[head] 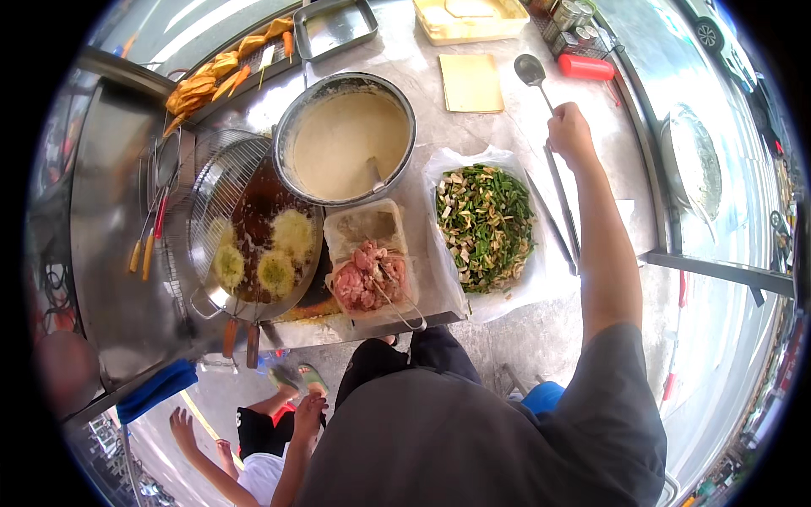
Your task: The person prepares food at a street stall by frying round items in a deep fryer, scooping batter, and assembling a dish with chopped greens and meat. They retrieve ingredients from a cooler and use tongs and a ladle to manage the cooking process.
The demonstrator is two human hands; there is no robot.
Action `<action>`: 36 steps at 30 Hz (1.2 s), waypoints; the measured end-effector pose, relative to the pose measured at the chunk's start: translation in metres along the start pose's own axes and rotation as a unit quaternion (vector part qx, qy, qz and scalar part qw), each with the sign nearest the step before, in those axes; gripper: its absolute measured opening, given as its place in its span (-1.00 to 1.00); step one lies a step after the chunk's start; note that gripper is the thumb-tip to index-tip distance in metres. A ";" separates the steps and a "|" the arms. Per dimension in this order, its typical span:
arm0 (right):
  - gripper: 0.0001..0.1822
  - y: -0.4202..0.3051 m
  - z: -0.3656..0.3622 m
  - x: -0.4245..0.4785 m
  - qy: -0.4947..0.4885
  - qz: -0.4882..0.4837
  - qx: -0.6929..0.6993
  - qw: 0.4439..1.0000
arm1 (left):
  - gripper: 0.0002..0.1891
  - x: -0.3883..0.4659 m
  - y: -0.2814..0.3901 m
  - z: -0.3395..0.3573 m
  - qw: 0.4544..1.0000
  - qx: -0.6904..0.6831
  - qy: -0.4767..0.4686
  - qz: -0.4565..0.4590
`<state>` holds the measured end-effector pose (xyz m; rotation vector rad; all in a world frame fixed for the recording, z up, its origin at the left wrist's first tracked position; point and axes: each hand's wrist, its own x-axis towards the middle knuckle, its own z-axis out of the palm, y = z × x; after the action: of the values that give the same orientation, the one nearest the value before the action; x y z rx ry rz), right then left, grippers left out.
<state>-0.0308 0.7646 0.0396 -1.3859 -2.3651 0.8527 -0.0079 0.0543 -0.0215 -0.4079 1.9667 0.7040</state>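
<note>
My right hand (570, 136) is closed around the handle of a dark metal ladle (530, 70) above the right side of the counter. Just below the fist, two long metal bars, apparently tongs (561, 196), slant beside a plastic-lined heap of chopped greens and pale cubes (486, 228). At my left side a hand (310, 415) shows beside something dark; whether it is mine I cannot tell. Before me stand a pot of pale batter (348, 142) with a utensil in it, a clear tub of raw meat (369, 275) with metal tongs, and a wok (304, 304) where several pale-green fritters (277, 272) fry in oil.
A wire rack (218, 165) sits over the wok's left side. Two wooden handles (241, 345) jut from its front. Fried pieces (196, 89), a metal tray (336, 28), brown paper sheets (472, 82) and a red bottle (586, 67) line the back. Another person (263, 472) is at lower left.
</note>
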 end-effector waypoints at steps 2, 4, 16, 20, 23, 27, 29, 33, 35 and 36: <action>-0.86 -0.010 -0.022 -0.061 0.065 -0.156 0.001 0.986 | -0.66 0.003 0.011 0.007 1.000 -0.014 -0.012 0.019; -0.87 -0.020 -0.043 -0.138 0.050 -0.193 -0.020 0.980 | -0.65 0.008 0.026 0.014 0.999 -0.020 -0.029 0.041; -0.86 -0.011 0.004 -0.235 -0.017 -0.148 -0.068 0.987 | -0.58 0.019 0.201 0.038 0.933 -0.185 -0.129 0.281; -0.66 0.000 -0.013 -0.203 -0.041 -0.039 0.084 0.995 | -0.56 0.018 0.200 0.046 0.927 -0.214 -0.133 0.277; -0.47 0.042 -0.008 -0.166 -0.154 0.064 0.302 0.939 | -0.54 0.016 0.177 0.049 0.937 -0.212 -0.126 0.248; -0.40 0.018 -0.012 -0.162 -0.213 0.159 0.387 0.883 | -0.52 0.014 0.123 0.046 0.950 -0.235 -0.087 0.184; -0.40 0.006 -0.009 -0.165 -0.231 0.161 0.362 0.889 | -0.51 0.010 0.103 0.048 0.953 -0.252 -0.065 0.155; -0.46 -0.007 0.002 -0.169 -0.231 0.129 0.332 0.906 | -0.49 -0.003 0.079 0.047 0.948 -0.292 -0.029 0.124; -0.48 -0.004 -0.003 -0.169 -0.192 0.118 0.270 0.936 | -0.47 -0.013 0.075 0.045 0.941 -0.316 -0.017 0.119; -0.49 -0.007 -0.003 -0.169 -0.159 0.102 0.237 0.953 | -0.47 -0.017 0.076 0.042 0.937 -0.328 -0.013 0.122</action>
<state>0.0514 0.6175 0.0570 -1.3750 -2.0344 1.6833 -0.0128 0.1403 0.0017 -0.5482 1.7295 1.5290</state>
